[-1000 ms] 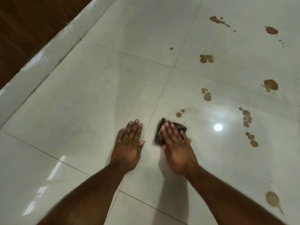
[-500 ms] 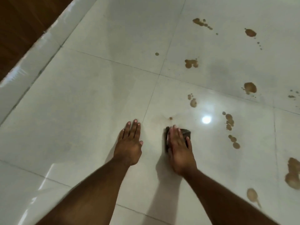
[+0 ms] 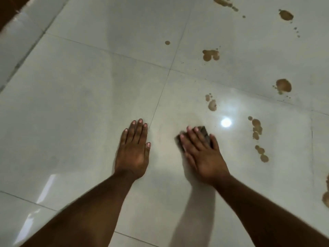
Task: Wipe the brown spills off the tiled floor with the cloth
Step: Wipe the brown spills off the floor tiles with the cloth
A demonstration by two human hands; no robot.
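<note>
My right hand (image 3: 202, 154) lies flat with straight fingers on a small dark cloth (image 3: 204, 133), pressing it onto the pale glossy tiled floor (image 3: 89, 97); only the cloth's far edge shows past my fingers. My left hand (image 3: 134, 148) rests flat on the floor to the left, fingers straight, holding nothing. Brown spills lie ahead and to the right: a drop pair (image 3: 211, 104), a chain of blots (image 3: 257, 129), a lower blot group (image 3: 261, 154), a double blot (image 3: 211, 55), a round patch (image 3: 284, 85).
More brown spills lie farther off: a small dot (image 3: 167, 42), a patch (image 3: 285, 15) at the upper right, a trail (image 3: 225, 2) at the top, a large one (image 3: 326, 195) at the right edge. A raised pale ledge (image 3: 19, 38) runs along the left, with dark wood behind.
My right hand slid the cloth over the small brown drops just beyond it; those drops no longer show. The view shifted. My left hand stayed planted.
</note>
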